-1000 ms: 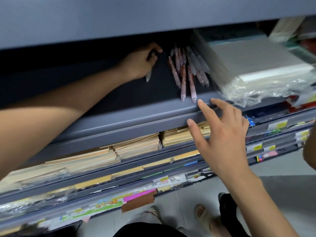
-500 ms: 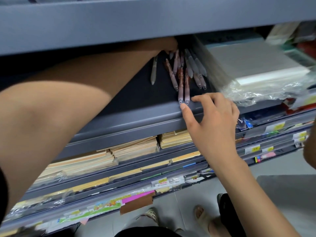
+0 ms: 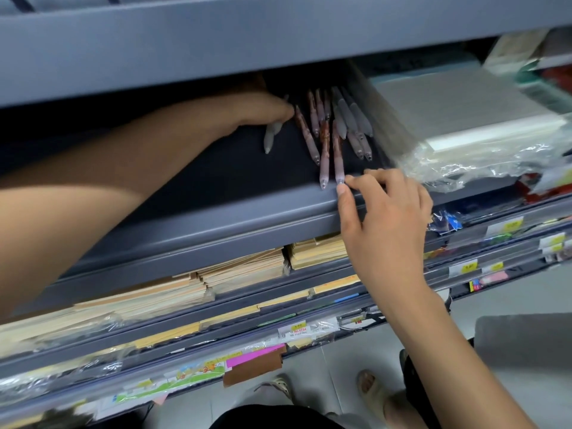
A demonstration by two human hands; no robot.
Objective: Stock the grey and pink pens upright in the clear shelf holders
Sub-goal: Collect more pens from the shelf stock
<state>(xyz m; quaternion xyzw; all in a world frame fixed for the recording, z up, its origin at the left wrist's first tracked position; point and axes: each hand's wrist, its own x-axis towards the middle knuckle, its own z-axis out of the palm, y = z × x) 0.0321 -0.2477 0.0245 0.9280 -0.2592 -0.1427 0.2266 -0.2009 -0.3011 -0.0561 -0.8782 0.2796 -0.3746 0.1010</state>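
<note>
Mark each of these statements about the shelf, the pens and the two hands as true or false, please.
1. The left hand holds a slim grey plastic pen. True.
2. The right hand's thumb is at the tip of a pink plastic pen. True.
3. The pink pens stand upright in a clear holder. False: they lie flat on the dark grey metal shelf.
4. The plastic-wrapped stack of white paper lies left of the pens. False: it lies to their right.
</note>
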